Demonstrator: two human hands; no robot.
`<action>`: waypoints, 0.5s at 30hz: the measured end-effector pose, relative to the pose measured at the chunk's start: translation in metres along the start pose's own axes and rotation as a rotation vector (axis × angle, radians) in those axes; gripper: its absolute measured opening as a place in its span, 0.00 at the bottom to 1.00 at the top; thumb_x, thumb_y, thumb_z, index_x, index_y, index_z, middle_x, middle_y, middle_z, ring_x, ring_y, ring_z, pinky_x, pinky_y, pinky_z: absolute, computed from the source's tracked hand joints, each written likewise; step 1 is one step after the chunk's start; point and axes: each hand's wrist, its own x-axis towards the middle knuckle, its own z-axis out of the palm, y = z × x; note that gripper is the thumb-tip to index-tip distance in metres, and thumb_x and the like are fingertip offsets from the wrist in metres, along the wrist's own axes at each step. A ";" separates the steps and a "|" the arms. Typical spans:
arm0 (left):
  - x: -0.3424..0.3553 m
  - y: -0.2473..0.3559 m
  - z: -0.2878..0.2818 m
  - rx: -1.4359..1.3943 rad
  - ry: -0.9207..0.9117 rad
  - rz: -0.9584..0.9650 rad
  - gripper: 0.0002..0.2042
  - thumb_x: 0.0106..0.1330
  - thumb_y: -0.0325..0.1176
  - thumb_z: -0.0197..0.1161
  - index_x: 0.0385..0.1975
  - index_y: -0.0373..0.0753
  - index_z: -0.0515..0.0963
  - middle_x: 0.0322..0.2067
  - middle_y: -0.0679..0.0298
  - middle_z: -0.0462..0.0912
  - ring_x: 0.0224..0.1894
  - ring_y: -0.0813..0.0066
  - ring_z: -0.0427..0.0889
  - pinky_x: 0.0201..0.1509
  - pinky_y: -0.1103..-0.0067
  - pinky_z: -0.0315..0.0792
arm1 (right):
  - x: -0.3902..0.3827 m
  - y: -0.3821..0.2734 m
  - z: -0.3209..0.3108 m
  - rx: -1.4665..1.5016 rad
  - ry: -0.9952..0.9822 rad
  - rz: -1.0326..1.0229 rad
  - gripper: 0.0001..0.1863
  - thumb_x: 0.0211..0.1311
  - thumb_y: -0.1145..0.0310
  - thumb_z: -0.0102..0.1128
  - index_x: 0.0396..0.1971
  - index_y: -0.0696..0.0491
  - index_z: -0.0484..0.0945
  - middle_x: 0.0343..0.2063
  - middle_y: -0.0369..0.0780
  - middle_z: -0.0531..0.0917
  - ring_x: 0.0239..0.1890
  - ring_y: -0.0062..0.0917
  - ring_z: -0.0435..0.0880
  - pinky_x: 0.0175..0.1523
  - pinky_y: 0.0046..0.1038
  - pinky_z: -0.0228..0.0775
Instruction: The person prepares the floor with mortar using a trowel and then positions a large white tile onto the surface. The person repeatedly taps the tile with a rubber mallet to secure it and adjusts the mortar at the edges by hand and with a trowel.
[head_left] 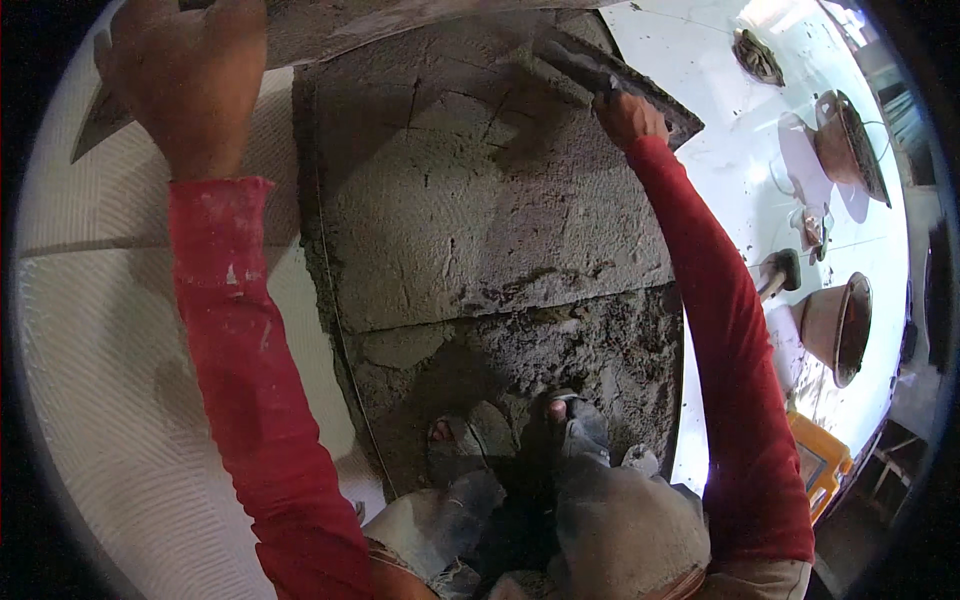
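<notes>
The right hand is closed around the handle of a trowel, whose long, dark, flat blade reaches past the fist both up to the left and down to the right. The trowel lies at the upper right edge of a bed of grey mortar, partly over the white floor.

The left hand is at the top left with its back to the camera, at a long grey board along the far end of the mortar. The fingers are mostly hidden, so I cannot tell how firmly they hold it; the pointed piece jutting out left of the wrist may be the board's other end.

A string runs along the mortar's left side, beside ribbed white sheets. On the right stand two buckets, with a mallet between them.
</notes>
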 end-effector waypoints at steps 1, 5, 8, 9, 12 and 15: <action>0.003 -0.004 -0.002 -0.005 -0.021 -0.004 0.17 0.58 0.42 0.72 0.40 0.37 0.78 0.35 0.61 0.76 0.38 0.66 0.75 0.44 0.71 0.71 | 0.003 -0.004 0.013 0.026 0.012 0.006 0.25 0.66 0.47 0.49 0.29 0.55 0.82 0.22 0.51 0.83 0.26 0.45 0.85 0.31 0.48 0.76; 0.002 0.000 -0.016 0.226 -0.084 0.032 0.18 0.58 0.43 0.72 0.40 0.38 0.78 0.35 0.60 0.75 0.38 0.66 0.74 0.44 0.71 0.71 | -0.037 -0.066 0.029 -0.066 -0.334 -0.014 0.25 0.68 0.46 0.48 0.31 0.53 0.84 0.30 0.50 0.85 0.34 0.41 0.88 0.34 0.42 0.80; 0.008 0.006 -0.016 0.220 -0.052 0.018 0.19 0.58 0.44 0.72 0.41 0.37 0.78 0.35 0.61 0.75 0.38 0.66 0.75 0.45 0.71 0.71 | -0.114 -0.087 0.021 -0.009 -0.338 -0.242 0.23 0.67 0.47 0.50 0.26 0.51 0.81 0.17 0.46 0.81 0.18 0.36 0.83 0.20 0.40 0.74; 0.009 0.011 -0.019 0.217 -0.113 -0.055 0.20 0.57 0.44 0.72 0.41 0.37 0.78 0.36 0.60 0.75 0.39 0.65 0.75 0.46 0.71 0.71 | -0.139 -0.097 0.018 0.002 -0.378 -0.314 0.21 0.67 0.48 0.50 0.26 0.51 0.80 0.15 0.44 0.81 0.16 0.34 0.82 0.17 0.38 0.72; 0.007 0.010 -0.017 0.208 -0.128 -0.109 0.20 0.57 0.45 0.72 0.42 0.36 0.78 0.37 0.59 0.76 0.40 0.64 0.76 0.47 0.69 0.71 | -0.199 -0.109 -0.001 0.087 -0.446 -0.492 0.19 0.67 0.51 0.51 0.28 0.52 0.78 0.13 0.42 0.79 0.13 0.33 0.80 0.16 0.39 0.70; 0.009 -0.011 -0.017 0.228 -0.084 -0.008 0.21 0.57 0.46 0.72 0.40 0.36 0.79 0.36 0.58 0.78 0.40 0.61 0.77 0.49 0.67 0.70 | -0.199 -0.110 -0.016 0.046 -0.304 -0.605 0.17 0.68 0.54 0.50 0.28 0.52 0.77 0.10 0.41 0.76 0.10 0.32 0.76 0.15 0.38 0.68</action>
